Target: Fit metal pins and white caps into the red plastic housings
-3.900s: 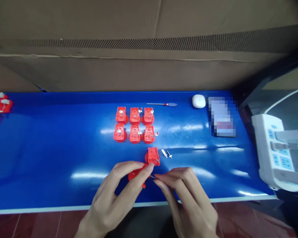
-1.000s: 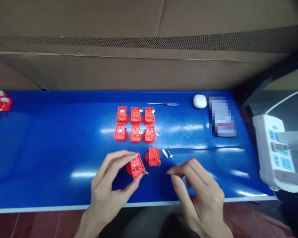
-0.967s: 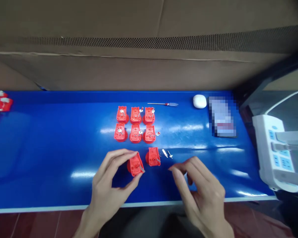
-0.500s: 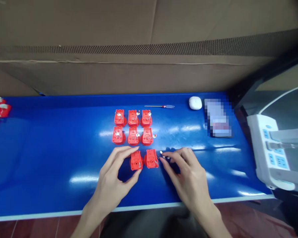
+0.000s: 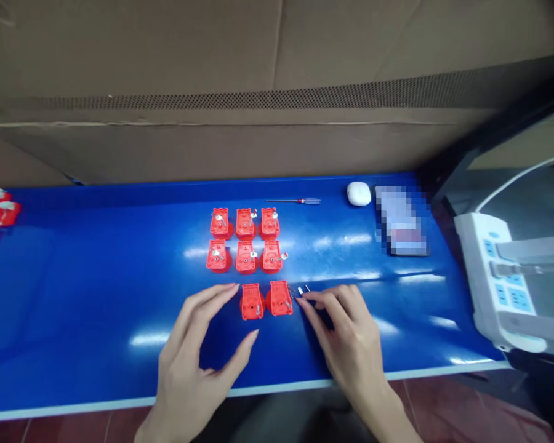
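My left hand (image 5: pixel 194 354) is open, thumb and fingers spread to the left of a red plastic housing (image 5: pixel 252 301), not touching it. A second red housing (image 5: pixel 280 298) stands close to its right; each has a small metal piece on its upper face. My right hand (image 5: pixel 348 326) is closed, thumb and forefinger together at the table, right of the second housing. Small metal parts (image 5: pixel 301 291) lie at those fingertips; what the pinch itself holds is too small to make out. Behind stand two rows of red housings (image 5: pixel 245 256) with white-tipped metal pieces on them.
A screwdriver (image 5: pixel 300 201) lies on the blue table (image 5: pixel 96 295) behind the rows. Farther right are a white rounded case (image 5: pixel 359 194) and a blurred-out phone-like object (image 5: pixel 401 221). A white power strip (image 5: pixel 493 277) is at the right edge, red and white parts (image 5: pixel 0 212) at far left.
My left hand has drawn back to the left and toward me, off the front left housing, fingers wider apart. The right hand has barely moved.
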Available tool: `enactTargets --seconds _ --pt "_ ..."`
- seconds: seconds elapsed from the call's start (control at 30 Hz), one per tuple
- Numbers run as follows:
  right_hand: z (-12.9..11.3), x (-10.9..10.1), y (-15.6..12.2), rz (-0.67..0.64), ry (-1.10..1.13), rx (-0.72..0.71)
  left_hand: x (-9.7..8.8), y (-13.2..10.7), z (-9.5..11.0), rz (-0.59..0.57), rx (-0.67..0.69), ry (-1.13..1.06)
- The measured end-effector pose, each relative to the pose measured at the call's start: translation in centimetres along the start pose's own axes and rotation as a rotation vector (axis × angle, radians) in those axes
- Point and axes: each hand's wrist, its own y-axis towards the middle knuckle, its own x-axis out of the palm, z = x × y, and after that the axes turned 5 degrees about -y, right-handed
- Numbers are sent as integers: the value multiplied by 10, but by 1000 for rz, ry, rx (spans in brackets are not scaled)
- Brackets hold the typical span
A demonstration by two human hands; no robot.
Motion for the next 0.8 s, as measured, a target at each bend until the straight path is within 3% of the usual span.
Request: enactTargets --seconds 0.2,0.27,0.33,0.4,0.5,0.57,0.67,0.8 --pt "2 -1 -2 40 36 -30 1 -12 20 268 203 -81" --pt "-2 -10 -3 69 54 -56 6 -19 29 294 182 -119" --pt "-10 -24 -5 104 83 -101 13 -24 39 244 68 -191" --pt "-21 -41 -10 146 146 -211 20 -28 49 114 -120 -375" --pt "-35 -60 -18 109 173 -253 29 -29 60 -54 -476 -726" --pt "-40 -64 -22 66 197 -289 33 -30 61 -99 -661 -911" --pt "-45 -58 -20 77 282 -243 34 -31 56 -133 -758 -1065" --pt "-46 -50 -10 88 473 -216 33 -32 43 -149 -766 -1075"
